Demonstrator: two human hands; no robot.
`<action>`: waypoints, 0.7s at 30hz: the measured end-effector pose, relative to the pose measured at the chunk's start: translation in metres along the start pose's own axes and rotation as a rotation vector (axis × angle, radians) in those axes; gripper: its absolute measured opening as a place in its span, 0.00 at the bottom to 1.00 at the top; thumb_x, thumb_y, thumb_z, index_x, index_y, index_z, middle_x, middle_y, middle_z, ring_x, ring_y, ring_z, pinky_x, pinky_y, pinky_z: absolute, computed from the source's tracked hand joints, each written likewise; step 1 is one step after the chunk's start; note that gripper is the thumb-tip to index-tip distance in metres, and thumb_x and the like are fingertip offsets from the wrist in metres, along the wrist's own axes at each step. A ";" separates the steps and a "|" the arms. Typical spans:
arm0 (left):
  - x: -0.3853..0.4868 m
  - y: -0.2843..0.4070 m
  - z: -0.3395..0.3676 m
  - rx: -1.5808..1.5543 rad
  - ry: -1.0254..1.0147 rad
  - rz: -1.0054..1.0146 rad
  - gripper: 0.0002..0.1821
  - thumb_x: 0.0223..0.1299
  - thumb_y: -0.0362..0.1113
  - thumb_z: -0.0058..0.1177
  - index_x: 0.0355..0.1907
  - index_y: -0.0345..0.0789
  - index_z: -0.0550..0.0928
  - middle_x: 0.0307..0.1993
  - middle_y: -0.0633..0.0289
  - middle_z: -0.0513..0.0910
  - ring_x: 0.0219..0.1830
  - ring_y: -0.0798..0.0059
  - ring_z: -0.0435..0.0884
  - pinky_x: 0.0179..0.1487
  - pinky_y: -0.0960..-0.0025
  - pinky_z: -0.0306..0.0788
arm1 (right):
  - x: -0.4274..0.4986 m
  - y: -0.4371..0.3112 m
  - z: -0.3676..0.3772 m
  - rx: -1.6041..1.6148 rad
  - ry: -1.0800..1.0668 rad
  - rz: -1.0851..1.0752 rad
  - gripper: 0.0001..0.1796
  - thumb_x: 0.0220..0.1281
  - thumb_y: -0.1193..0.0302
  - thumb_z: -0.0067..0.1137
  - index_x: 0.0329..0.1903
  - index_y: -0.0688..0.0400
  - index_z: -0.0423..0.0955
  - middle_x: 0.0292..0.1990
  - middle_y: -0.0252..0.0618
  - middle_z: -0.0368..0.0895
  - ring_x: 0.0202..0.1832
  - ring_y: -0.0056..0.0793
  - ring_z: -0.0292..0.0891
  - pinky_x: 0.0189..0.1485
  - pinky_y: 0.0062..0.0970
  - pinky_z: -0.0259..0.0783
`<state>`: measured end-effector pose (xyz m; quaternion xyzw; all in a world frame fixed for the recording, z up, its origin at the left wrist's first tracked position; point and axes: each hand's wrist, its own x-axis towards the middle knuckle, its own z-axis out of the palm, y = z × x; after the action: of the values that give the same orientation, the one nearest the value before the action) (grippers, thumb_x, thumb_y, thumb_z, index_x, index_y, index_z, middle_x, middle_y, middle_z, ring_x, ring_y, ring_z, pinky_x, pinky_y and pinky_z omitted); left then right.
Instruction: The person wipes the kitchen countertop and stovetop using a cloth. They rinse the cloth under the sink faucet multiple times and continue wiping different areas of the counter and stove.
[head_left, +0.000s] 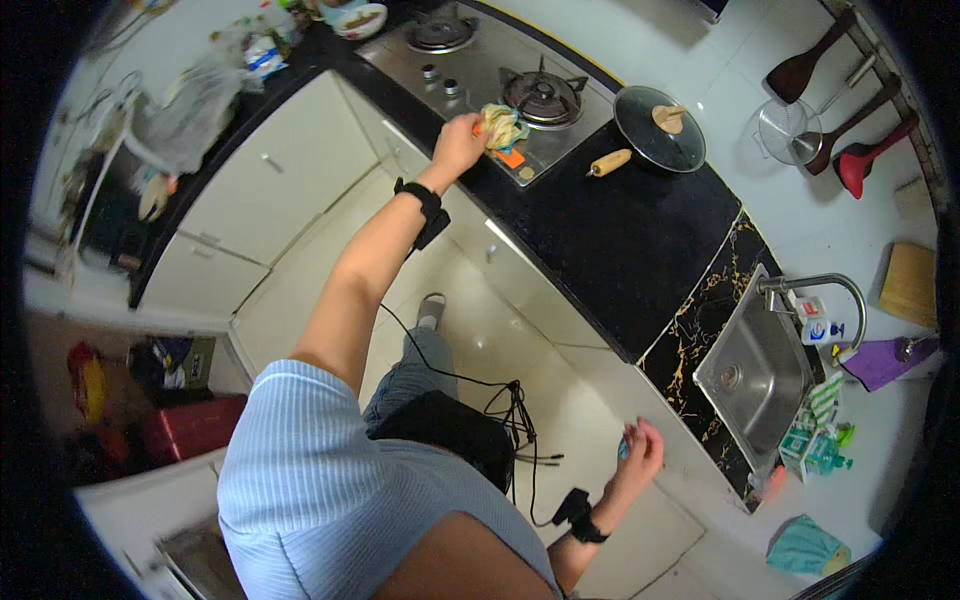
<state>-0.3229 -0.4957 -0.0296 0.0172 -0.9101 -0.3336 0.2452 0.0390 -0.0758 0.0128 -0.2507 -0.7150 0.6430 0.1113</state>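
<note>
My left hand (459, 144) reaches over the near edge of the steel gas hob (480, 67), closed on a crumpled yellow-and-blue cloth (504, 127). A bit of orange shows at its fingers. The cloth lies beside the right-hand burner (543, 97), next to an orange sticker (510, 157) on the hob's corner. Low on the right, away from the counter top, my right hand (642, 453) is raised with curled fingers. Something small and bluish shows by its fingers, too unclear to name; whether it is held cannot be told. Both wrists wear black straps.
A pan with a glass lid (660, 129) stands right of the hob, its wooden handle (610, 162) over the black counter (600, 225). Further right are a steel sink (757, 382) and tap (832, 279). Utensils hang on the wall. Black cables (517, 405) dangle near my legs.
</note>
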 end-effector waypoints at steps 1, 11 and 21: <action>0.023 -0.013 0.015 0.046 -0.040 -0.064 0.18 0.48 0.40 0.57 0.41 0.32 0.78 0.38 0.47 0.79 0.43 0.49 0.76 0.48 0.57 0.70 | 0.013 -0.008 0.037 0.010 -0.031 -0.001 0.08 0.64 0.74 0.48 0.41 0.65 0.71 0.45 0.43 0.75 0.43 0.29 0.74 0.48 0.26 0.72; 0.100 -0.074 0.007 -0.711 -0.374 -0.353 0.12 0.61 0.39 0.49 0.41 0.32 0.74 0.32 0.62 0.79 0.34 0.69 0.79 0.36 0.70 0.73 | 0.121 -0.045 0.358 0.152 -0.372 0.141 0.15 0.65 0.69 0.50 0.53 0.60 0.68 0.49 0.38 0.75 0.50 0.27 0.71 0.53 0.26 0.67; 0.092 0.016 0.041 -1.092 -0.619 -0.074 0.20 0.65 0.37 0.44 0.55 0.30 0.63 0.40 0.61 0.75 0.41 0.81 0.72 0.44 0.73 0.70 | 0.167 -0.076 0.443 0.418 -0.226 0.066 0.21 0.68 0.64 0.39 0.57 0.65 0.62 0.53 0.45 0.71 0.54 0.33 0.70 0.56 0.33 0.66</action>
<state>-0.4204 -0.4761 -0.0068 -0.1766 -0.6361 -0.7480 -0.0679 -0.3327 -0.3780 -0.0060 -0.1723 -0.5656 0.8043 0.0590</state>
